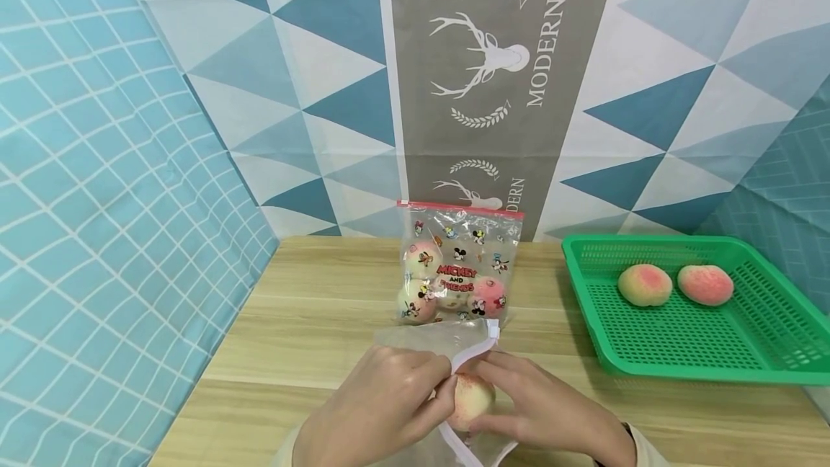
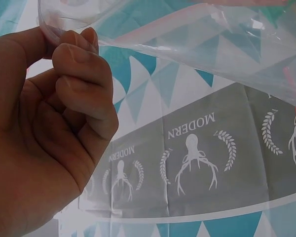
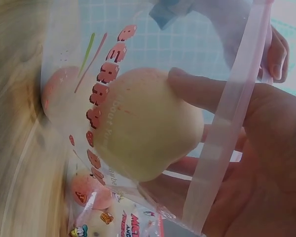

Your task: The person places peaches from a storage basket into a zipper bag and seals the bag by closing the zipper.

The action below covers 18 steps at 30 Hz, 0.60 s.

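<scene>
Now, in from the table's (image 1: 305, 337) left edge, pinches clear bag (image 1: 431, 337) with left hand (image 1: 389, 402), grips peach (image 1: 472, 402) inside with right hand (image 1: 545, 406).

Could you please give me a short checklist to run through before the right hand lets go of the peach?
1. Bag rim held: ok; the left hand pinches the rim of the clear bag.
2. Mouth open: ok; the right hand reaches in through it.
3. Held peach inside: ok; the right wrist view shows it behind the printed film.
4. Full count in this bag: cannot tell; the hands hide part of it.
5. Green basket empty: not ok; two peaches lie in it.
</scene>
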Each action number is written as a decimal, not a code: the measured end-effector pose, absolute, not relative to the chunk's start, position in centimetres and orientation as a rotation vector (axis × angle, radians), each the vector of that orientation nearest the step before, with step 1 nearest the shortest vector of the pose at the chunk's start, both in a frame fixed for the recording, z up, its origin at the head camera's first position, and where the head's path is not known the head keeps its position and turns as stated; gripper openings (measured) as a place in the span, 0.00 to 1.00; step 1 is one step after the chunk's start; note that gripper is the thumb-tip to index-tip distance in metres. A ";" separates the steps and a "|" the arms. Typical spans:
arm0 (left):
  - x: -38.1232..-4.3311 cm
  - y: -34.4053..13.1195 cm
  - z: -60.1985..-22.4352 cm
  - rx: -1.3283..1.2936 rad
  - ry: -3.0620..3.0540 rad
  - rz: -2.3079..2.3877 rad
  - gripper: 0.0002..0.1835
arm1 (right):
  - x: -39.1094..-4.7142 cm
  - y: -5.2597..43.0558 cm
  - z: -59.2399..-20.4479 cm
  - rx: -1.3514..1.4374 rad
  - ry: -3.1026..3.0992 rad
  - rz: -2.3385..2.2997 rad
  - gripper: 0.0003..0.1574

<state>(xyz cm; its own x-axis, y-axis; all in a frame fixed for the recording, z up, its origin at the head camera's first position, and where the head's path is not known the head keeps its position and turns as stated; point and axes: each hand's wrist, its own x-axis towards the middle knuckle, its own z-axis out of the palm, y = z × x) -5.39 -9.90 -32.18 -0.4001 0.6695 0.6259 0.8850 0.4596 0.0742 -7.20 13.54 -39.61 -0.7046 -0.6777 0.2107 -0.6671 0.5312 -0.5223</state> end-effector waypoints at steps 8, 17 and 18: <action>-5.4 -9.9 -32.2 -1.301 -2.176 -0.524 0.15 | -7.4 13.6 -39.7 -1.208 2.733 -0.901 0.31; -5.3 -9.8 -32.1 -1.277 -2.261 -0.574 0.16 | -7.6 13.5 -40.0 -1.218 2.760 -0.892 0.36; -5.3 -9.8 -32.1 -1.277 -2.264 -0.575 0.16 | -7.6 13.5 -40.1 -1.230 2.764 -0.891 0.36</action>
<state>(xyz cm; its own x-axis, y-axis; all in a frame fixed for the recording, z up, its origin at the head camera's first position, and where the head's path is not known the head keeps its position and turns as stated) -5.26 -9.75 -32.10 -0.4532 0.6703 0.5877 0.8695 0.4778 0.1255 -7.60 13.49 -40.06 -0.6957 -0.6801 0.2314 -0.6872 0.5363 -0.4900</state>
